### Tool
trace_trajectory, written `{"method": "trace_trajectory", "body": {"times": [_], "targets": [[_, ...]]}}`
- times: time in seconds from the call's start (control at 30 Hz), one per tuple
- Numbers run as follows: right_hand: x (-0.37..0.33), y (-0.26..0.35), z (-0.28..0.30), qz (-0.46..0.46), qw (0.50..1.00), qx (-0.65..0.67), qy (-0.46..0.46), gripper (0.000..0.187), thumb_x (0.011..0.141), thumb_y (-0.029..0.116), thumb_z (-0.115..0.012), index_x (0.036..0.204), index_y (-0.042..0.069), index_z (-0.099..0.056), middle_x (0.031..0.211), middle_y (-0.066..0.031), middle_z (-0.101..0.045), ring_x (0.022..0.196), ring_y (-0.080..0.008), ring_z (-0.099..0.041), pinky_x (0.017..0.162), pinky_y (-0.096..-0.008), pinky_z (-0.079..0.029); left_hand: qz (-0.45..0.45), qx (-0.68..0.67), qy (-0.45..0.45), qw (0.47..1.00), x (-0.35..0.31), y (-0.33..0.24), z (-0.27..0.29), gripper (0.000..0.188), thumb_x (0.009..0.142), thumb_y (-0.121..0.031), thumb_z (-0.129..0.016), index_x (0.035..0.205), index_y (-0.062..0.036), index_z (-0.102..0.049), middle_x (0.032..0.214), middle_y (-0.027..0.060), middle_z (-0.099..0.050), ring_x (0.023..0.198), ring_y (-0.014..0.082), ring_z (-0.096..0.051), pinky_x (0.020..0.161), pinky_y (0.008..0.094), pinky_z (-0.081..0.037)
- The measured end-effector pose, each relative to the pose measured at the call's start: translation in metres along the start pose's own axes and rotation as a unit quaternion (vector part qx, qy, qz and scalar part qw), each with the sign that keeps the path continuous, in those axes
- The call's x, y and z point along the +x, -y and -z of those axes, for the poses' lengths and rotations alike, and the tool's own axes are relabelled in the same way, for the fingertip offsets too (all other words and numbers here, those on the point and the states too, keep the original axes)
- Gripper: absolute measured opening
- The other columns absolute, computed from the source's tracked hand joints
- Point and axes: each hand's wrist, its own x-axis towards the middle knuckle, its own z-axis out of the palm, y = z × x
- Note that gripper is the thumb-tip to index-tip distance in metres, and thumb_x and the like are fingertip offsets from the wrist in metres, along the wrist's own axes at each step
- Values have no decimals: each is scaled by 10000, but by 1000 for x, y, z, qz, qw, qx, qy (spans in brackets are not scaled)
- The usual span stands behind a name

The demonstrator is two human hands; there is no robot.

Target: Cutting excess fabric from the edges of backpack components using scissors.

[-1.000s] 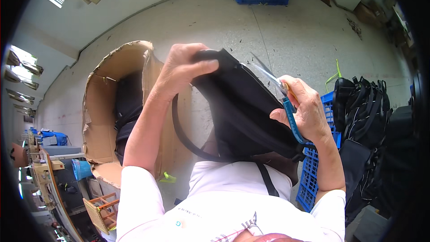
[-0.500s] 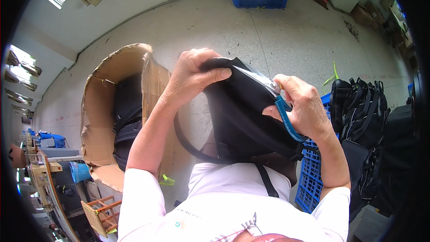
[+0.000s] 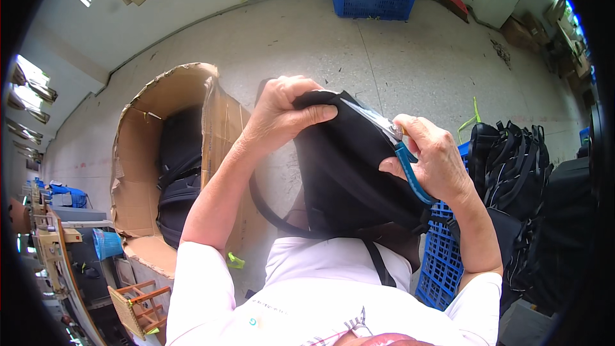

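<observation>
Across my lap lies a black fabric bag [image 3: 339, 173] with a long strap looping off its left side. My left hand [image 3: 282, 109] pinches the bag's upper edge between thumb and fingers. A pair of scissors [image 3: 378, 120] with blue handles is in my right hand [image 3: 435, 160]. The blades lie along the bag's top edge, their tips pointing at my left thumb. Whether the blades have fabric between them I cannot tell.
On my left stands an open cardboard box [image 3: 221, 122] holding black bags [image 3: 179, 179]. To my right, a blue plastic crate [image 3: 442, 256] sits beside black backpacks [image 3: 512, 160]. Stacked blue crates [image 3: 375, 0] are at the far wall. A wooden stool [image 3: 138, 307] is at lower left.
The whole view has shifted slightly, with hands and bag appearing a little lower. Both hands keep their grips, and the scissors stay along the bag's edge.
</observation>
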Motion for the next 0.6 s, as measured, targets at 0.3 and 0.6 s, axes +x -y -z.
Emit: {"method": "trace_trajectory", "body": {"times": [0.3,0.6], "targets": [[1,-6,-5,21,999,-30,-6,501,677,417,-708,906,6,-537,732,-163,-572,652,-298,-587,614,-360,-483,27,0,15,1000,-3,-2,-7,200,649,-125,-762,769,-26,-636,657,8,-563,637,95,-495,598,221,-388],[7,-7,-9,44,998,-31,-31,466,681,390,-709,890,15,-526,720,-160,-563,622,-294,-582,576,-359,-473,-17,59,24,998,-1,1,-12,196,680,-170,-719,739,-16,-612,630,93,-572,586,187,-540,541,281,-402]]}}
